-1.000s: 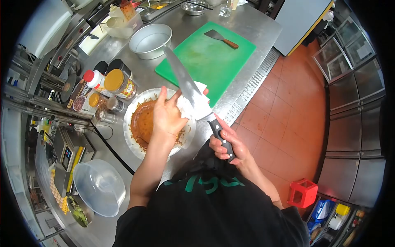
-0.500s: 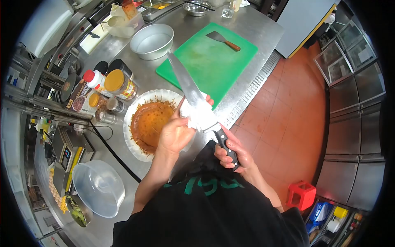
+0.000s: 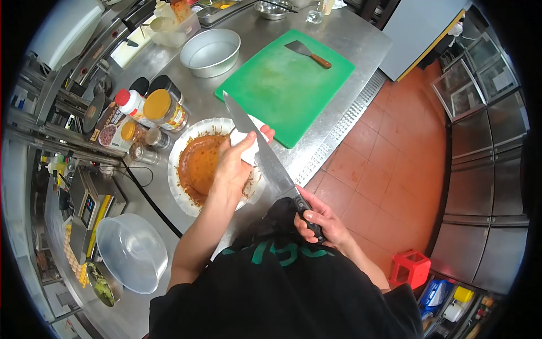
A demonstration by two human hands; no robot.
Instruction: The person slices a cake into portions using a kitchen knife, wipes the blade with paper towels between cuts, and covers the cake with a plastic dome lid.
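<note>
My right hand (image 3: pixel 322 218) is wrapped round the black handle of a large kitchen knife (image 3: pixel 271 164), whose blade points up and to the left. In my left hand (image 3: pixel 235 160) is a folded white cloth or paper towel (image 3: pixel 247 150), pinched against the blade about midway along it. Under my left forearm a round brown-topped cake (image 3: pixel 200 164) rests on white paper (image 3: pixel 176 189). A green cutting board (image 3: pixel 282 85) lies beyond the blade, with a wood-handled scraper (image 3: pixel 309 54) on it.
A round metal cake tin (image 3: pixel 210 52) stands left of the board. Several jars (image 3: pixel 164 110) line the counter at left. Nearer are a clear plastic bowl (image 3: pixel 132 254) and a scale (image 3: pixel 93 206). A red stool (image 3: pixel 410 268) is on the tiled floor at right.
My left hand has slid up the blade with the white cloth, away from the handle. The knife has tilted slightly, its tip a little lower and further left.
</note>
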